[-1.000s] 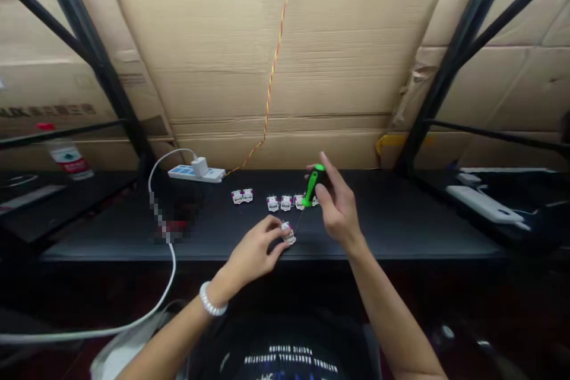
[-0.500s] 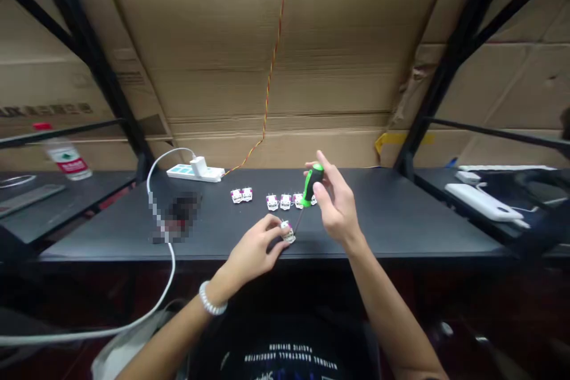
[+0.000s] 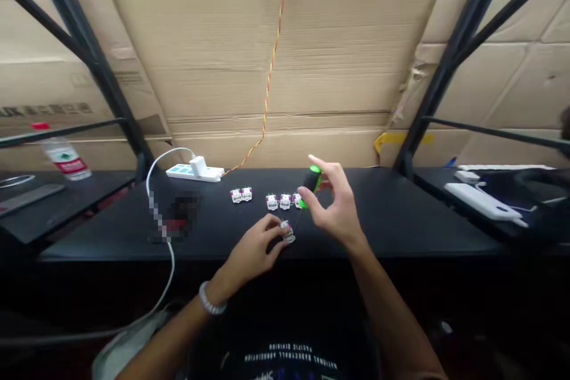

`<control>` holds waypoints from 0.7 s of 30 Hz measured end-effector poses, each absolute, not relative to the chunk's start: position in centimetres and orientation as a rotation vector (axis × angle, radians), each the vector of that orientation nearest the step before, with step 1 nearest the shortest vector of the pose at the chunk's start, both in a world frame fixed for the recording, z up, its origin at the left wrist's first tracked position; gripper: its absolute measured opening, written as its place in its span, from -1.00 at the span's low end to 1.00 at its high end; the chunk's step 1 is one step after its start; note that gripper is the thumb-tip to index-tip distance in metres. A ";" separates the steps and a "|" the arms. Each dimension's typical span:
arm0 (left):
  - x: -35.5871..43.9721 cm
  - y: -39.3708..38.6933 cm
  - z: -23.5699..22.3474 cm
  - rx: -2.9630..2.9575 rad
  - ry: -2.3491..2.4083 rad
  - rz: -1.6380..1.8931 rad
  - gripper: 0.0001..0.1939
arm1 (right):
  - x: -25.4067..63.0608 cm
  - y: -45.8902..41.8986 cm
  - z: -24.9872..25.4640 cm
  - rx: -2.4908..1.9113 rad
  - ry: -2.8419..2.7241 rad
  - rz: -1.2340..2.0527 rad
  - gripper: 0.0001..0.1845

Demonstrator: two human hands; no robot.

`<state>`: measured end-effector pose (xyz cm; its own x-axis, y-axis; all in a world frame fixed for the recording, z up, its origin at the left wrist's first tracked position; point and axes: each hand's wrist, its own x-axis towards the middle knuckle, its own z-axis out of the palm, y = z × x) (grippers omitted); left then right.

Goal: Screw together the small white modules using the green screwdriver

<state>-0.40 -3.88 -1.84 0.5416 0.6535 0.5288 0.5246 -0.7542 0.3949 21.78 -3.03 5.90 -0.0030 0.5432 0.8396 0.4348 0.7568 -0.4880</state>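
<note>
My left hand (image 3: 260,244) pinches a small white part with a purple edge (image 3: 288,233) close to the front of the black tabletop. In my right hand (image 3: 335,205) is a green-and-black screwdriver (image 3: 312,180), held by its handle between thumb and fingers. The thin shaft slants down and left to the pinched part; whether its tip sits in a screw is too small to tell. Just beyond stand similar white-and-purple parts (image 3: 285,201) in a row, partly behind the screwdriver. Two more such parts (image 3: 241,195) lie further left.
A white power strip (image 3: 195,173) with a plugged-in charger lies back left, its white cable (image 3: 173,273) running over the front edge. A pixelated dark object (image 3: 178,217) lies left. Cardboard (image 3: 329,71) backs the table (image 3: 401,219); black frame posts (image 3: 439,77) flank it.
The fingers of my right hand have shifted around the screwdriver handle, and the hand has turned slightly. My left hand and the part in it have stayed in place.
</note>
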 end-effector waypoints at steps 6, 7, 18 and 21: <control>-0.4 -3.8 -2.0 2.593 0.991 1.020 -0.80 | 21.7 -2.7 5.5 -0.762 -1.590 0.278 -0.38; -0.4 -3.8 -1.9 2.591 0.992 1.017 -0.80 | 21.7 -2.7 5.4 -0.753 -1.585 0.296 -0.38; -0.4 -3.9 -1.8 2.588 0.994 1.007 -0.80 | 21.8 -2.6 5.2 -0.722 -1.566 0.313 -0.36; -0.3 -3.9 -1.8 2.583 1.002 1.005 -0.81 | 21.8 -2.6 5.2 -0.712 -1.555 0.300 -0.36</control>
